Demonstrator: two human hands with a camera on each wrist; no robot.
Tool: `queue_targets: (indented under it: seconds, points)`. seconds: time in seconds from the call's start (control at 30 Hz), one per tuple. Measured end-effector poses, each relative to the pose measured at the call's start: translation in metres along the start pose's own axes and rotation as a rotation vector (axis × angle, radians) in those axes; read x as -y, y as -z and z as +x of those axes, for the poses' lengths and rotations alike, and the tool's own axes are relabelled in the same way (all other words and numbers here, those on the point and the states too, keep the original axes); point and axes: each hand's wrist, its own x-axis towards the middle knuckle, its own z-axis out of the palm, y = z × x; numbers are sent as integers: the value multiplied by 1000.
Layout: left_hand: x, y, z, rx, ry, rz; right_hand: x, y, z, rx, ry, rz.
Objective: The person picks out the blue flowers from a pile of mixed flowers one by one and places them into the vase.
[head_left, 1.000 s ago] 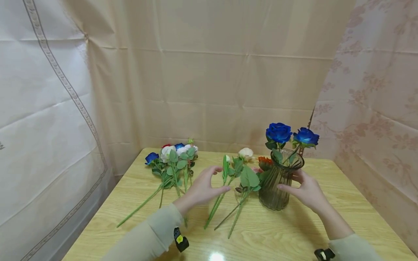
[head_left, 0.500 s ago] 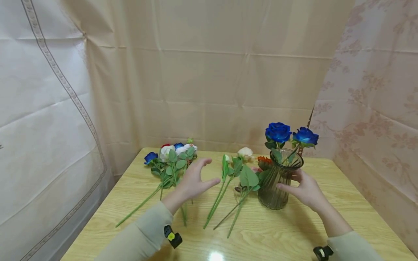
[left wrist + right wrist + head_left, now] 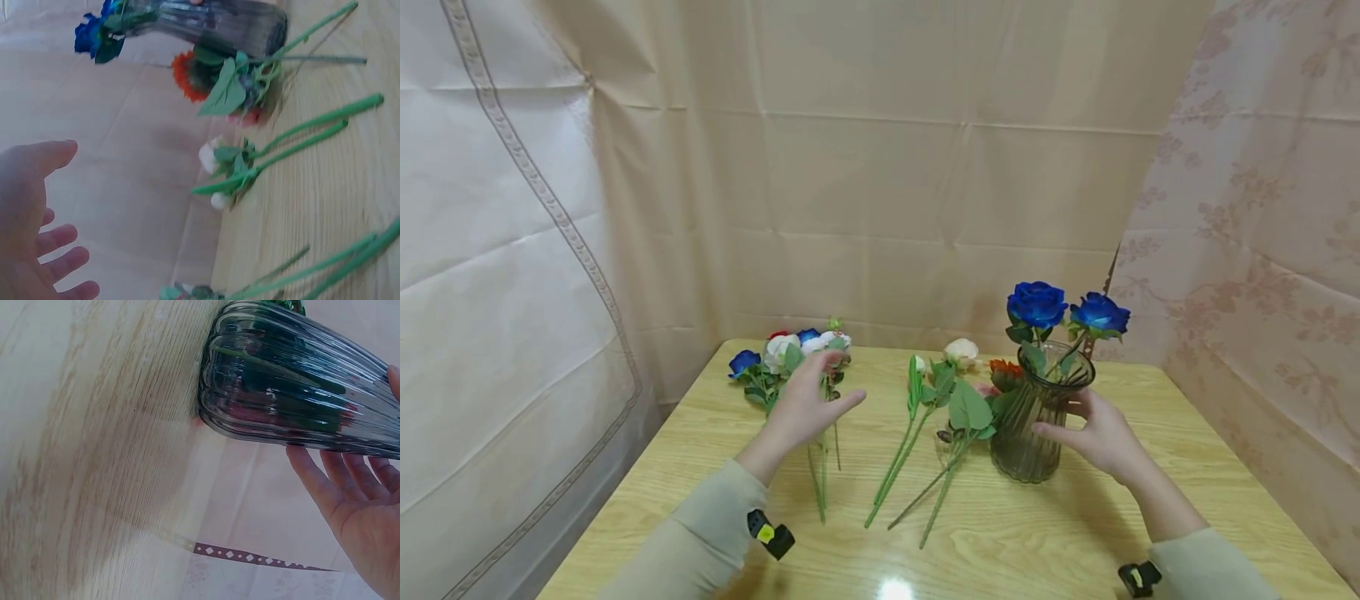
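A ribbed smoky glass vase [image 3: 1028,446] stands at the right of the table, two blue roses [image 3: 1036,305] rising from its mouth. My right hand [image 3: 1105,437] holds its side, the thumb in front and fingers around the far side; in the right wrist view the fingers [image 3: 306,472] touch the glass [image 3: 275,394]. My left hand [image 3: 801,404], fingers spread and holding nothing, is over a pile of artificial flowers at the left and hides part of it. That pile has a blue rose [image 3: 744,362], a white bloom [image 3: 780,352] and a bit of red.
Between the hands lie a cream flower [image 3: 961,351] and a closed white bud [image 3: 920,364] on green stems. An orange flower [image 3: 1004,373] and a broad leaf [image 3: 970,410] lie against the vase's left side. Curtains hang behind the wooden table [image 3: 1000,550] and at both sides.
My left hand has moved left, from beside the middle stems to over the left flower pile, fingers still spread. The right hand and the vase stay in place.
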Motion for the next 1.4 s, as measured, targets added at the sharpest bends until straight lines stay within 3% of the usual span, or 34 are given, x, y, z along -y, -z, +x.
queue_targets:
  seconds: [0.13,0.3,0.53,0.8,1.13,1.4]
  points:
    - [12,8,2,-15,49,14,2,1,0,8,-9,-3]
    - [28,16,1,-10,155,33,2,2,0,22,-26,7]
    - [49,17,-5,18,284,90,-1,3,-1,30,-32,12]
    - [62,12,-10,117,388,154,-6,2,-1,28,-24,34]
    - [71,4,-17,204,465,177,-6,0,2,29,3,69]
    - [73,1,-18,252,484,121,-5,-1,1,26,11,55]
